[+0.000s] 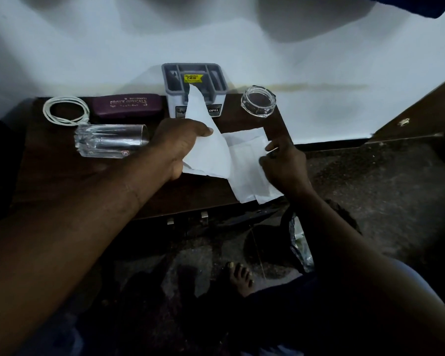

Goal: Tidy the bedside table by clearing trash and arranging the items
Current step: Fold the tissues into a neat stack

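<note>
Head view: my left hand (180,147) grips a raised white tissue (206,116); my right hand (285,165) pinches the edge of a second tissue (244,152) lying flat on the dark surface (62,181).

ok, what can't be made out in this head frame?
All head view:
- Organizer compartments: dark inside; the raised tissue in the left hand covers part of its label.
- Spectacle case: closed; small print blurred.
- Right hand: its own back hides whether the fingers pinch or press the flat tissue.
- Glass sticker: too small.
- Under the table: too dark.
</note>
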Demonstrator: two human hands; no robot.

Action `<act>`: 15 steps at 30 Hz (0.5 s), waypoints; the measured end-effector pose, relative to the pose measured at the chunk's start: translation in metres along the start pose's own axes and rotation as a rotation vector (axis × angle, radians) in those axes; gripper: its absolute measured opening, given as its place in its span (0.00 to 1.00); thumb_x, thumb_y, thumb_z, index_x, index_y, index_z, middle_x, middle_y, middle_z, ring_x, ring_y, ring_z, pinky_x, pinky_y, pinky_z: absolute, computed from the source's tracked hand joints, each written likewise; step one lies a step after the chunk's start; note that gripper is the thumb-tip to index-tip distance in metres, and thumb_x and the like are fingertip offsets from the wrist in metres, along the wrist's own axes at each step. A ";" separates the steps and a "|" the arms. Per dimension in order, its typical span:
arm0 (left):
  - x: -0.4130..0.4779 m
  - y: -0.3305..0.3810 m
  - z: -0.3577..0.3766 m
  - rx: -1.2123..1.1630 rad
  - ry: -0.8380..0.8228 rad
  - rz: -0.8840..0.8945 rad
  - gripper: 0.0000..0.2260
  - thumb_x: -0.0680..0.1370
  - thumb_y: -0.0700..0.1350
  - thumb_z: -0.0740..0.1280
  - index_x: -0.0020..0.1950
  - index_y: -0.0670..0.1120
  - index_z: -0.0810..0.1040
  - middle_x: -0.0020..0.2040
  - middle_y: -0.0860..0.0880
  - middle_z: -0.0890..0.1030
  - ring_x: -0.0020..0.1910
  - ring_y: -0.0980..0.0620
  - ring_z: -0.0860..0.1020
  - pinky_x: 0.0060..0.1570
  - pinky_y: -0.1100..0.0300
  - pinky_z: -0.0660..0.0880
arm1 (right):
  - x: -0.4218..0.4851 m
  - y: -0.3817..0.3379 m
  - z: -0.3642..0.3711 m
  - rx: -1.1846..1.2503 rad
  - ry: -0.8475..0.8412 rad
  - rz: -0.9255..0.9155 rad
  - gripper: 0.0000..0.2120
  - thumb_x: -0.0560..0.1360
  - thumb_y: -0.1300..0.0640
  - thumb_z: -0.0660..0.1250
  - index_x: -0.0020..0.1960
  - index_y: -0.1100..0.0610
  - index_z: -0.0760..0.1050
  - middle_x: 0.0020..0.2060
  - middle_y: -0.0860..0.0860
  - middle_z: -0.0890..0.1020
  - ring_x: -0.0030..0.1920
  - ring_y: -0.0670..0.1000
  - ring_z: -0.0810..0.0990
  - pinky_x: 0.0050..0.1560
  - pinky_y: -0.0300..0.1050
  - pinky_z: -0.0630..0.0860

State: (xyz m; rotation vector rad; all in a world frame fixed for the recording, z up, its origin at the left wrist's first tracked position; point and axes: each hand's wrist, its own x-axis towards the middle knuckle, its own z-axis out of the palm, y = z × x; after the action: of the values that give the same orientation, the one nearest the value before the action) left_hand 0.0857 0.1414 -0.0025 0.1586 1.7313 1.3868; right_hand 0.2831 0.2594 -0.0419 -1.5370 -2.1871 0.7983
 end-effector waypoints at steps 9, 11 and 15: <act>0.000 0.000 0.002 0.013 0.009 0.013 0.16 0.71 0.41 0.78 0.58 0.41 0.83 0.49 0.46 0.86 0.45 0.46 0.85 0.47 0.50 0.83 | -0.015 -0.006 0.014 -0.389 -0.016 -0.382 0.21 0.75 0.59 0.69 0.66 0.55 0.68 0.58 0.55 0.79 0.48 0.63 0.82 0.43 0.53 0.79; 0.000 0.000 0.001 0.017 0.010 0.016 0.16 0.71 0.41 0.78 0.57 0.41 0.83 0.48 0.46 0.86 0.45 0.45 0.85 0.47 0.49 0.84 | -0.017 -0.008 0.014 -0.422 0.012 -0.402 0.22 0.74 0.64 0.66 0.66 0.55 0.69 0.59 0.55 0.77 0.44 0.65 0.82 0.38 0.50 0.74; 0.001 0.001 0.000 0.031 0.017 0.034 0.17 0.71 0.41 0.79 0.58 0.42 0.83 0.49 0.47 0.85 0.45 0.46 0.85 0.42 0.54 0.82 | -0.018 -0.006 0.015 -0.490 -0.004 -0.433 0.17 0.74 0.66 0.64 0.60 0.52 0.76 0.62 0.53 0.78 0.45 0.62 0.82 0.38 0.47 0.69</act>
State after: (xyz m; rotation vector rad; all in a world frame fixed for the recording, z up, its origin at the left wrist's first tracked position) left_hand 0.0843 0.1421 -0.0028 0.1944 1.7725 1.3903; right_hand 0.2765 0.2371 -0.0491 -1.1599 -2.7130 0.1331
